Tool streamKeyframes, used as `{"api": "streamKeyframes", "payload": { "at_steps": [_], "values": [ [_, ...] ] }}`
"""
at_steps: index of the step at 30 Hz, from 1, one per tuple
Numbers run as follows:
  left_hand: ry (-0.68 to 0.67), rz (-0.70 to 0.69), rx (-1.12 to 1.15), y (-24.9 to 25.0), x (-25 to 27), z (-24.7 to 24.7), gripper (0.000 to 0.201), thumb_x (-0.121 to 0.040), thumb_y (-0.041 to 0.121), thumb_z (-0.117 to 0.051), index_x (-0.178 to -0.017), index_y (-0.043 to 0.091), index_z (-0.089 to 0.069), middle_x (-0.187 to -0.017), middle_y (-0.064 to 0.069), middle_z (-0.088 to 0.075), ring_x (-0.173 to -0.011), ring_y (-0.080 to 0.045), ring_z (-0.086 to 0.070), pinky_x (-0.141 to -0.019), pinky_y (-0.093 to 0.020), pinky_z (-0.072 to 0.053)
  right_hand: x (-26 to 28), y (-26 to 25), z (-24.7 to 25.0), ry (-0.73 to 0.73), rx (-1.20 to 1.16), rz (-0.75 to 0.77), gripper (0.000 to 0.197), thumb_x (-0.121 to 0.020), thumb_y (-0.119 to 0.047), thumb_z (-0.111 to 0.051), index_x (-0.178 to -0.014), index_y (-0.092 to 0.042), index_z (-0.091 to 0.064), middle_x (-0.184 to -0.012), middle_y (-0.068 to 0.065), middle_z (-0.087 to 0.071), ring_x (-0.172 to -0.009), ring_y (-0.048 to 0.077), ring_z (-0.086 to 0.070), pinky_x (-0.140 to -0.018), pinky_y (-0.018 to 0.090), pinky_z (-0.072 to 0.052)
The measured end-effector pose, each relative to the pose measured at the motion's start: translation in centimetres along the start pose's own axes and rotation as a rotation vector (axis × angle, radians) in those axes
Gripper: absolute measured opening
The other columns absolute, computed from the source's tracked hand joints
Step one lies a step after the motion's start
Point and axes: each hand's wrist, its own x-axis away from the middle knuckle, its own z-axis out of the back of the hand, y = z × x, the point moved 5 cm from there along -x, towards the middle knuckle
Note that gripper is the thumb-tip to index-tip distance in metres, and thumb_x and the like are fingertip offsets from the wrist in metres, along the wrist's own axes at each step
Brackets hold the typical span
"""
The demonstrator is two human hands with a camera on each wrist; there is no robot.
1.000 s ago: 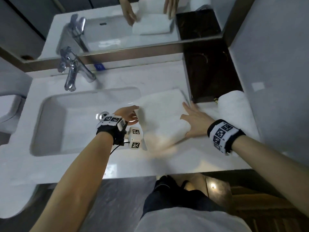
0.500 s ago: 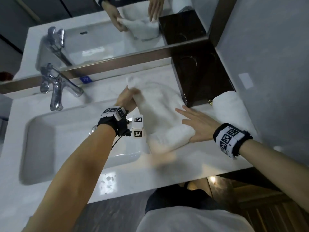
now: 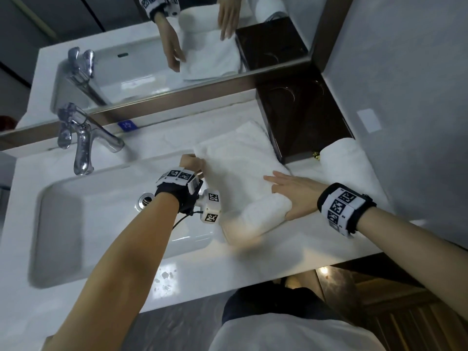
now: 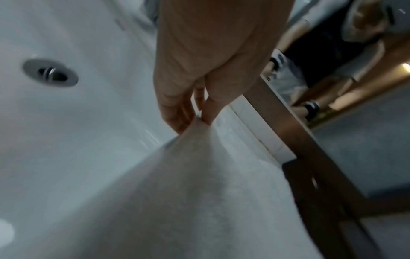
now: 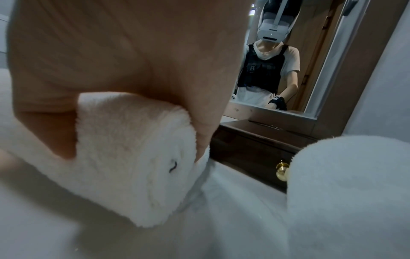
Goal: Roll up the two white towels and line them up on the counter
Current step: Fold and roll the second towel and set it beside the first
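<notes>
A white towel (image 3: 235,168) lies on the white counter (image 3: 291,252) right of the basin, its near end wound into a roll (image 3: 255,216). My left hand (image 3: 192,162) pinches the towel's far left corner (image 4: 199,133) between thumb and fingers. My right hand (image 3: 291,193) lies flat, fingers straight, pressing on the roll (image 5: 133,149). A second towel (image 3: 344,168), fully rolled (image 5: 346,192), sits at the counter's right end against the wall.
The sink basin (image 3: 101,224) with its drain (image 3: 146,199) takes up the left, with a chrome faucet (image 3: 81,143) behind it. A dark wooden box (image 3: 304,122) with a brass knob (image 5: 282,171) stands behind the towels. A mirror (image 3: 177,46) runs along the back.
My left hand moved from the towel's near left edge to its far left corner and pinched it, pulling the flat part straight. My right hand stayed on the roll.
</notes>
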Motion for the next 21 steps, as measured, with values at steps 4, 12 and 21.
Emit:
{"api": "streamKeyframes", "payload": {
  "at_steps": [4,12,21],
  "values": [
    [0.120,-0.064,-0.142,0.4,-0.6,0.7,0.012,-0.089,0.010,-0.062,-0.082,0.004,-0.054,-0.088,-0.012,-0.054,-0.088,-0.025,-0.055,-0.091,-0.042,-0.053,0.0,0.0,-0.1,0.008,-0.024,-0.014,0.062,-0.071,-0.044,-0.068,-0.124,-0.021,-0.045,-0.160,-0.004,0.008,-0.148,0.016,0.006,-0.106,0.036,-0.034],
    [0.026,-0.077,-0.232,0.6,-1.5,1.7,0.046,-0.083,0.020,-0.072,-0.052,0.013,-0.038,-0.055,-0.005,-0.043,-0.059,-0.020,-0.046,-0.066,-0.030,-0.046,-0.1,-0.4,-0.3,-0.014,-0.076,-0.078,0.066,-0.070,-0.047,-0.068,-0.127,-0.025,-0.041,-0.159,0.009,0.014,-0.147,0.023,0.012,-0.107,0.043,-0.035],
    [0.191,-0.575,-0.848,5.7,2.5,-2.6,0.069,-0.080,0.026,-0.073,-0.134,0.004,-0.036,-0.137,-0.019,-0.037,-0.124,-0.036,-0.036,-0.099,-0.044,-0.039,0.0,-0.8,-0.3,-0.059,-0.105,-0.108,0.065,-0.073,-0.041,-0.068,-0.129,-0.021,-0.042,-0.159,0.009,0.012,-0.147,0.023,0.009,-0.110,0.045,-0.032]
  ]
}}
